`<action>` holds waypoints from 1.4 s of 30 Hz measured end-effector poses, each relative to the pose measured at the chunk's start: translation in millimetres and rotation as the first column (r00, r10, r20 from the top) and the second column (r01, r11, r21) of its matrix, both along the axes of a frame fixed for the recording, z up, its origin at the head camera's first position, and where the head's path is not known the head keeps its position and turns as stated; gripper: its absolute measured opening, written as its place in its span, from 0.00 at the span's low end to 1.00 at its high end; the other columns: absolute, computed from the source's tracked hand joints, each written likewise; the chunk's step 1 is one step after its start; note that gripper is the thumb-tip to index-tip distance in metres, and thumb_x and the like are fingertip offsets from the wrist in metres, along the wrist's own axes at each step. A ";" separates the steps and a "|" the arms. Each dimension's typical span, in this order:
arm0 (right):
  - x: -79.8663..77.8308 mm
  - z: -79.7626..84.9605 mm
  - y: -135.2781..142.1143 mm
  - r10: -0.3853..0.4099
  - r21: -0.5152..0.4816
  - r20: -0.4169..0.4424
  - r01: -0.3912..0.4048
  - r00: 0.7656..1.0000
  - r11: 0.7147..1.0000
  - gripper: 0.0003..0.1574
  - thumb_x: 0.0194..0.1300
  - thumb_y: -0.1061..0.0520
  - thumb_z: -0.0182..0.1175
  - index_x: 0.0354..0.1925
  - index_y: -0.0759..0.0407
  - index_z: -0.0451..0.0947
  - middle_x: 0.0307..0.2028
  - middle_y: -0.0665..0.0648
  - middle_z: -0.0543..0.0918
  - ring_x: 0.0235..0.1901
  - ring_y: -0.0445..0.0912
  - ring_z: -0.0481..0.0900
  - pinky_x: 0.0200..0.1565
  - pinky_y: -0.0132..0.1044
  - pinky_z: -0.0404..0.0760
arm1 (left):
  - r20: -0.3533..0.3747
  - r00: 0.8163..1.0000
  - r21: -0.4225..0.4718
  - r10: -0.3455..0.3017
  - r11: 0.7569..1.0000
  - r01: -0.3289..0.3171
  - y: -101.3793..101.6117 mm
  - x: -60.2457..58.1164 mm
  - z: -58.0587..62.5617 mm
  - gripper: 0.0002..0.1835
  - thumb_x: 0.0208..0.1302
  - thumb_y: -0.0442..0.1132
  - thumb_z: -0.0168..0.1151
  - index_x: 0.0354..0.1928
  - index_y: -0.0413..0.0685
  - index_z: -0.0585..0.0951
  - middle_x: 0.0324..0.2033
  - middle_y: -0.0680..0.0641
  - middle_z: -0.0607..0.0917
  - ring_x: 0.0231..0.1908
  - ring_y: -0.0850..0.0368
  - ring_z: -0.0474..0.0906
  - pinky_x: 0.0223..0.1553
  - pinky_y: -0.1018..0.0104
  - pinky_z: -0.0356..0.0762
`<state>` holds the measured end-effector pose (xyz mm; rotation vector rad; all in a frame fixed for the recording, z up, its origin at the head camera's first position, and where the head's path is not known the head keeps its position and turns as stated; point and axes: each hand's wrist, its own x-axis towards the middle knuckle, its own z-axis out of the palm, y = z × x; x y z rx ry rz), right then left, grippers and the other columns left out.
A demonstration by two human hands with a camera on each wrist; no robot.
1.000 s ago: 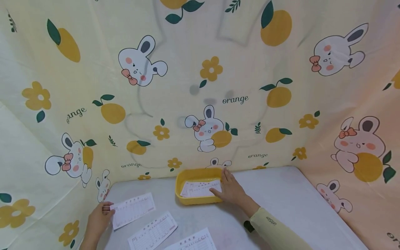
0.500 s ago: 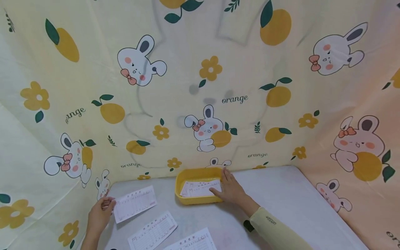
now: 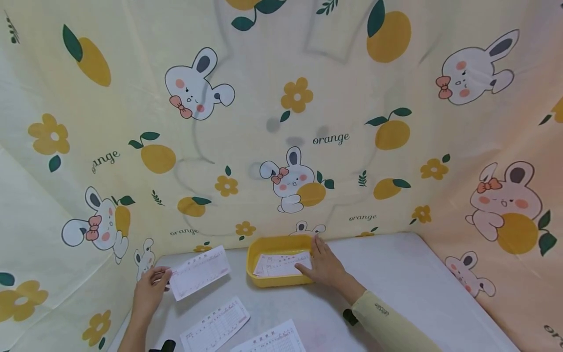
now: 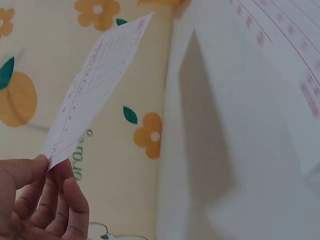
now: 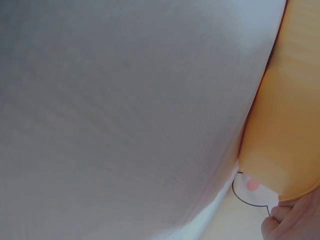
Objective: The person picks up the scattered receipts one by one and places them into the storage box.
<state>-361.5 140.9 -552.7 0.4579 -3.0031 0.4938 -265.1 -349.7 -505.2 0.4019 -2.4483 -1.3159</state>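
My left hand [image 3: 151, 288] pinches the left end of a white printed paper form [image 3: 200, 273] between thumb and fingers. In the left wrist view the form [image 4: 95, 92] stands tilted up off the table, its shadow falling on the white surface. At the back of the table is a yellow plastic basket [image 3: 281, 282] with several similar paper forms [image 3: 286, 265] lying inside. My right hand [image 3: 327, 266] holds the basket's right side, thumb over the rim and fingers along the outer wall. Its fingers [image 5: 282, 220] show at the corner of the right wrist view.
Two more printed forms lie on the white table [image 3: 396, 283]: one form [image 3: 215, 323] in the middle and another form [image 3: 274, 340] at the front edge of the view. A curtain [image 3: 264, 122] with rabbits and oranges encloses the back and sides.
My left hand has raised the form from the table and carried it rightward and back, toward the basket. The right hand and the basket have stayed put.
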 end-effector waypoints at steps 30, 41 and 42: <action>-1.3 1.5 2.1 0.007 0.006 0.009 -0.007 1.000 1.000 0.77 0.69 0.15 0.49 0.85 0.70 0.39 0.86 0.67 0.41 0.86 0.60 0.42 0.84 0.54 0.49 | -0.060 0.984 0.143 -0.170 0.974 0.177 77.0 -39.8 22.2 0.17 0.83 0.39 0.59 0.65 0.36 0.77 0.58 0.33 0.85 0.46 0.50 0.85 0.43 0.70 0.85; -2.4 -1.4 2.2 0.006 0.006 0.015 -0.006 1.000 1.000 0.77 0.69 0.15 0.50 0.85 0.70 0.39 0.86 0.67 0.41 0.86 0.60 0.42 0.84 0.54 0.49 | -0.101 0.971 0.172 -0.217 0.957 0.232 96.0 -49.8 15.6 0.14 0.81 0.36 0.61 0.60 0.36 0.79 0.54 0.32 0.86 0.43 0.52 0.86 0.39 0.72 0.85; -2.2 -1.1 1.9 0.005 0.010 0.016 -0.005 1.000 1.000 0.77 0.69 0.15 0.50 0.85 0.70 0.39 0.86 0.67 0.41 0.86 0.60 0.42 0.84 0.54 0.49 | -0.108 0.969 0.174 -0.221 0.956 0.237 97.9 -51.0 15.5 0.13 0.81 0.35 0.61 0.60 0.35 0.79 0.54 0.32 0.87 0.43 0.51 0.86 0.39 0.71 0.85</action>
